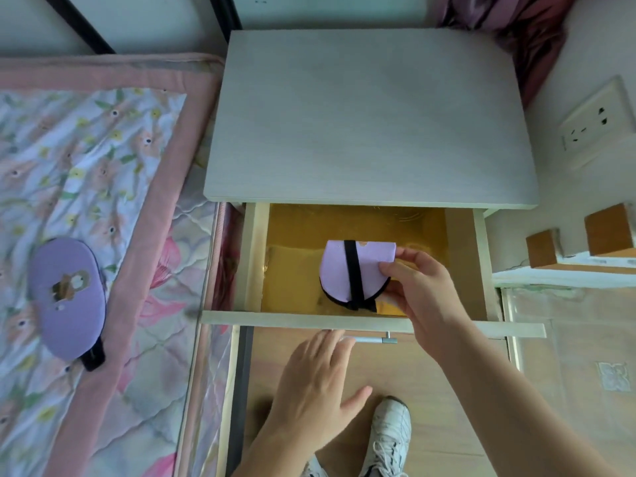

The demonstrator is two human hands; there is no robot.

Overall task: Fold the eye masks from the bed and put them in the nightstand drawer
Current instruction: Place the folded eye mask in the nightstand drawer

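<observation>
A folded lilac eye mask [339, 270] with a black strap across it hangs inside the open nightstand drawer [254, 256], just above its golden floor. My right hand [423, 287] is shut on the mask's right edge. My left hand [316, 383] hovers below the drawer front with fingers apart, its fingertips by the metal handle [373, 340], holding nothing. A second purple eye mask [67, 297] with a small cartoon figure lies flat and unfolded on the bed [86, 166] at the left, its black strap poking out at the lower end.
The nightstand's pale top [371, 118] overhangs the drawer's back part. A wall socket [597, 127] and two wooden blocks [609, 230] are at the right. My white shoe [390, 438] stands on the wooden floor below the drawer.
</observation>
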